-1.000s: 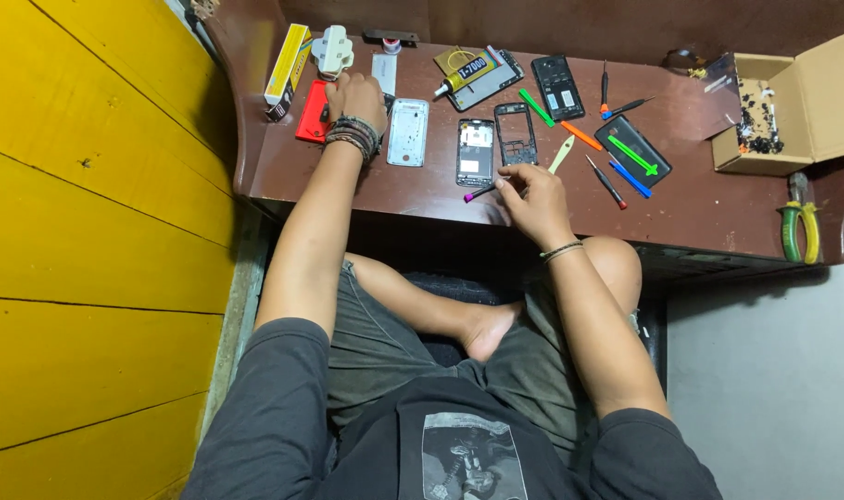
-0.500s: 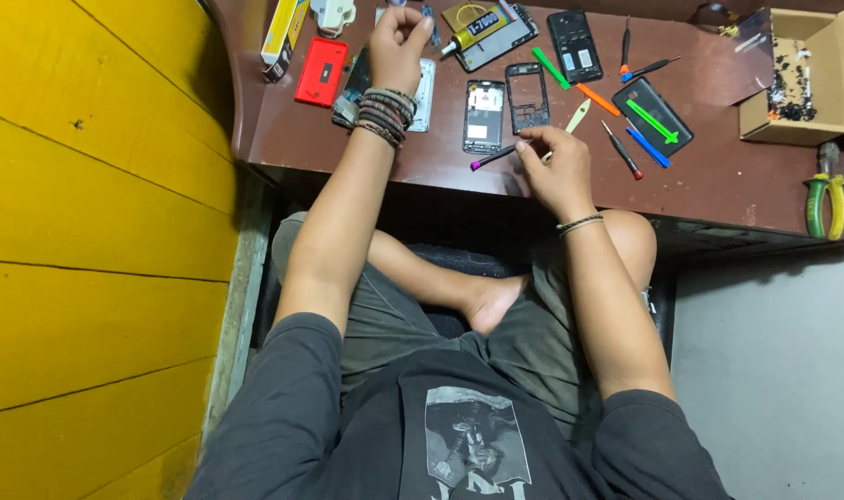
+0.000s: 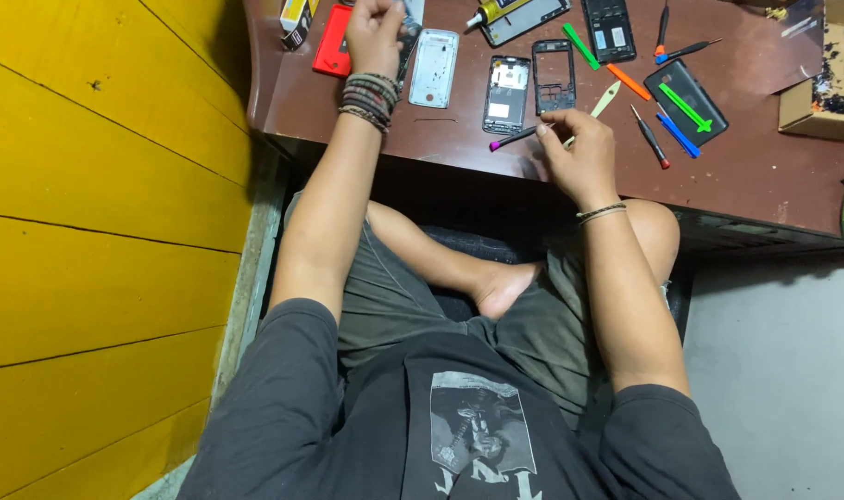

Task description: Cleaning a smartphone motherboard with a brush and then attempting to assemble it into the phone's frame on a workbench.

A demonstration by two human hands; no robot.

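Note:
My right hand (image 3: 578, 148) rests on the brown desk (image 3: 765, 176) with its fingers closed around a thin tool whose purple tip (image 3: 507, 141) sticks out to the left. Just beyond it lie an opened phone body (image 3: 506, 93) and a dark phone frame (image 3: 554, 76). At the desk's far left, my left hand (image 3: 376, 33), wrist wrapped in bead bracelets, grips a dark flat part at the top edge of the view, next to a white phone shell (image 3: 435, 67) and a red case (image 3: 332, 54).
Green (image 3: 580, 45), orange (image 3: 629, 81) and blue (image 3: 678, 134) pry tools, small screwdrivers (image 3: 648, 137) and a black phone back (image 3: 686, 100) lie at the right. A cardboard box (image 3: 825, 88) of small parts stands far right. A yellow wall (image 3: 98, 185) runs along the left.
The view has swung so the desk sits higher in frame. My left hand moved from the white shell toward the far edge and closed on a dark part. My right hand stays by the purple tool.

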